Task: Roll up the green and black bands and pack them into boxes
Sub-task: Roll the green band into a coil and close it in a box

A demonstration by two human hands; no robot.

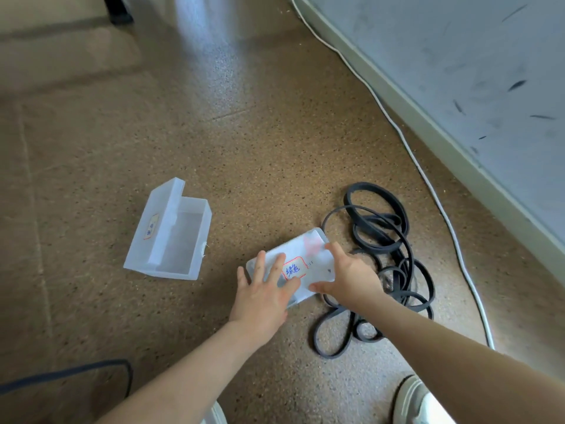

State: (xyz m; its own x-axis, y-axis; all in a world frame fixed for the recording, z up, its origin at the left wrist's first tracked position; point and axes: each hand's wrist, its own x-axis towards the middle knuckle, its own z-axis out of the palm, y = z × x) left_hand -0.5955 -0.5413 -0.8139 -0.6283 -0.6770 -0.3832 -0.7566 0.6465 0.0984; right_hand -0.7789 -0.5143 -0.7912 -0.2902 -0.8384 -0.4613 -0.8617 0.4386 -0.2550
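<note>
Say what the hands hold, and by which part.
The closed clear plastic box with a red-framed label: left hand presses flat on its lid's left end; right hand covers the right end, thumb at the near edge.

On the floor [275, 133], a closed box [312, 255] lies at centre frame, with the left hand [263, 289] and right hand [351, 276] resting on its lid. An open box [171, 237] sits well apart to its left. The tangled band [382, 240] lies just beside it on the right.

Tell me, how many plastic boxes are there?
2. An open box lies on the floor at left; a closed, labelled box is under the left hand and right hand, beside the black band.
</note>
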